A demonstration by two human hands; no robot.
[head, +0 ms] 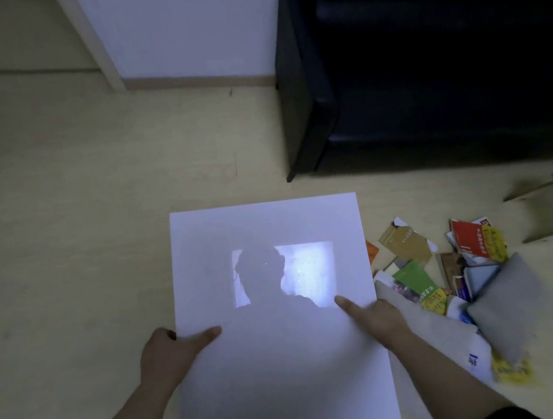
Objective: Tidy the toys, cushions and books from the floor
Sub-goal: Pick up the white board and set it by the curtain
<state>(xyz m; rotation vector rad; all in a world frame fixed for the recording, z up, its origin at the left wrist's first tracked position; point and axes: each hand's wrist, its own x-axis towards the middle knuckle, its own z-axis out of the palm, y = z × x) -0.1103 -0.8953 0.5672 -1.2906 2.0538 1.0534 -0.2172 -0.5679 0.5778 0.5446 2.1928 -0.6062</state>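
Pinching the side edges of a large glossy white rectangular board (pixel 284 380) — thumbs on top — left hand (pixel 162 355) and right hand (pixel 380 318) hold it level, likely for carrying.

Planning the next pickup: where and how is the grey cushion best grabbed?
Once the white board is down, grip the grey cushion at its left edge from above, nearest the right hand. It lies atop the books, uncovered, and looks soft enough to pinch.

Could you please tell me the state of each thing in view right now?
White board: held by both side edges.
Left hand: holds the board's left edge.
Right hand: holds the board's right edge.
Books: scattered in a heap on the floor.
Grey cushion: resting partly on books.
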